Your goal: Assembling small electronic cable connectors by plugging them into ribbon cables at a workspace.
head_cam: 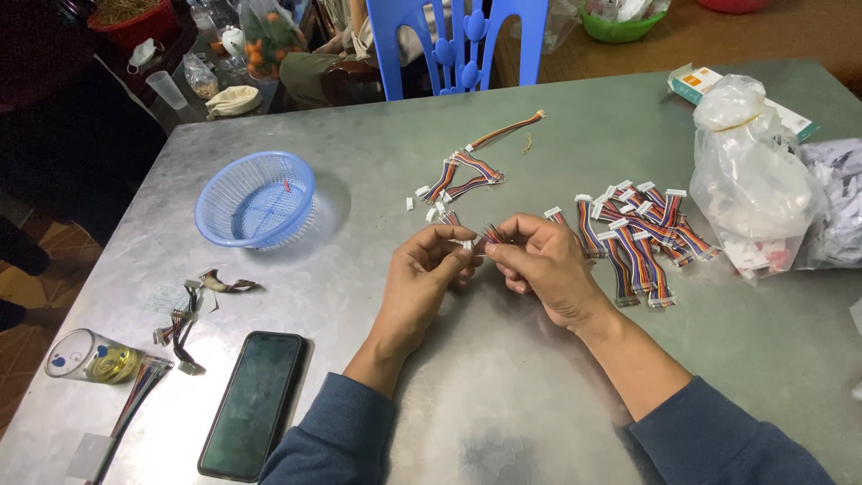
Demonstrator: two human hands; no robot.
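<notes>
My left hand (433, 266) pinches a small white connector (467, 243) between thumb and forefinger. My right hand (541, 263) holds a short multicoloured ribbon cable (491, 233) whose end meets that connector. Both hands hover just above the metal table (503, 395) at its middle. A pile of finished ribbon cables with white plugs (639, 235) lies right of my right hand. A few more cables and loose white connectors (458, 180) lie just beyond my hands.
A blue plastic basket (256, 199) sits at the left. A black phone (254, 402) lies near the front edge, beside a tipped glass (92, 357) and loose wires (187, 321). Plastic bags (750, 180) stand at the right. A blue chair (458, 45) is behind the table.
</notes>
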